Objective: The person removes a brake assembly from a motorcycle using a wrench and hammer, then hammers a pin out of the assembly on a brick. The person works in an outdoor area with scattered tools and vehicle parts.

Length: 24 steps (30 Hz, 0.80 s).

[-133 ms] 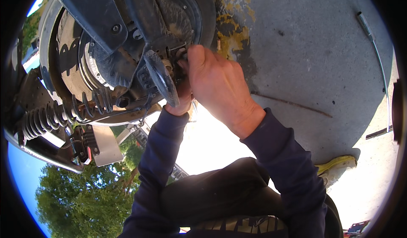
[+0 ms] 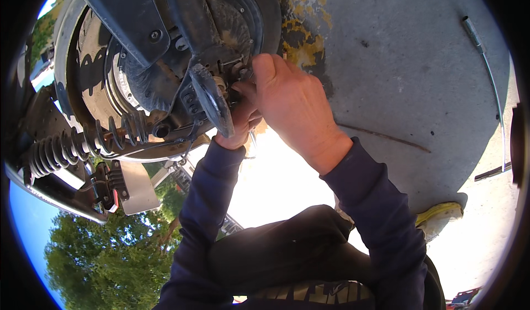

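The right hand (image 2: 293,104) has shifted slightly to the right, away from the curved arm (image 2: 212,101) of the bike (image 2: 150,34), and more of the left hand (image 2: 239,123) now shows beneath it, thumb included. The bike has also slid a little in view, probably from a turn of the head.

Both hands meet at the linkage (image 2: 236,67), which sits on the bike's near side, beside the right end of the curved arm and close to the tyre's (image 2: 271,31) lower edge. The right hand is curled, its fingertips turned inward and hidden; the left is bent, thumb up, fingers mostly out of sight. I cannot tell whether either one grips a part. The left reaches in from below, perhaps because the curved arm blocks a straighter way, while the right comes over the open side, likely to let both work at one spot.

On the floor (image 2: 381,61), a long tool (image 2: 486,61) lies along the right edge of the shade and a thin rod (image 2: 386,137) near the right wrist, both seemingly set aside.
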Each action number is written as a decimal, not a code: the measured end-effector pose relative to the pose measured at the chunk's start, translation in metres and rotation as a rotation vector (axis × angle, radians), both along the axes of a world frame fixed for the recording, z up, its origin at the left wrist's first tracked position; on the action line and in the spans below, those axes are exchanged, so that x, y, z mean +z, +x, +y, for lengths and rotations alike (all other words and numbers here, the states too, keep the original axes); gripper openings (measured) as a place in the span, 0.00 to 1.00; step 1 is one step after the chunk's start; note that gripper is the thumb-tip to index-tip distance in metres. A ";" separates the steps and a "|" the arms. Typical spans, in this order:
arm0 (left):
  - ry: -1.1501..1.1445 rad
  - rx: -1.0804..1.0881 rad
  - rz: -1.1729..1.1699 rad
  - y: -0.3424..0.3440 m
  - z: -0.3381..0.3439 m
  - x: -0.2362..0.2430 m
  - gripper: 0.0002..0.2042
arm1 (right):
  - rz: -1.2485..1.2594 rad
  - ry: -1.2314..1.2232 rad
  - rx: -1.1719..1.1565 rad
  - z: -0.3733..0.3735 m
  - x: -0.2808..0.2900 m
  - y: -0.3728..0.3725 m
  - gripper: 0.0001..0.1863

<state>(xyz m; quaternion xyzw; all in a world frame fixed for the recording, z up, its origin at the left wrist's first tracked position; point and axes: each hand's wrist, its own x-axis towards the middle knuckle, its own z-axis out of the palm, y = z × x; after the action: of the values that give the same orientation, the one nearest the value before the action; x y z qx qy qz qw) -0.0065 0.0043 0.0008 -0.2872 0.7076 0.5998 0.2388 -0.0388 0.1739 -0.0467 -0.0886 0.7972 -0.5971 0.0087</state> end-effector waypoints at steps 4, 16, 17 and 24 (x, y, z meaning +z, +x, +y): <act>-0.003 0.062 -0.065 -0.005 0.012 0.003 0.14 | 0.169 0.036 0.024 0.007 -0.008 -0.003 0.13; -0.013 0.198 0.144 0.001 0.006 -0.011 0.16 | 0.181 0.139 0.241 0.017 0.000 -0.014 0.11; -0.026 0.225 0.168 0.001 0.006 -0.013 0.16 | 0.156 0.097 0.261 0.016 -0.001 -0.014 0.11; -0.053 0.447 0.254 0.001 0.005 -0.024 0.16 | -0.103 -0.139 0.246 0.009 0.007 -0.006 0.13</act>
<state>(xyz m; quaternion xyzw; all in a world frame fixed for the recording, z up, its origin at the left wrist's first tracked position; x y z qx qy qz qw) -0.0060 0.0095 -0.0228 -0.3649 0.6665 0.6501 0.0018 -0.0451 0.1830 -0.0398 -0.1553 0.7356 -0.6490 0.1164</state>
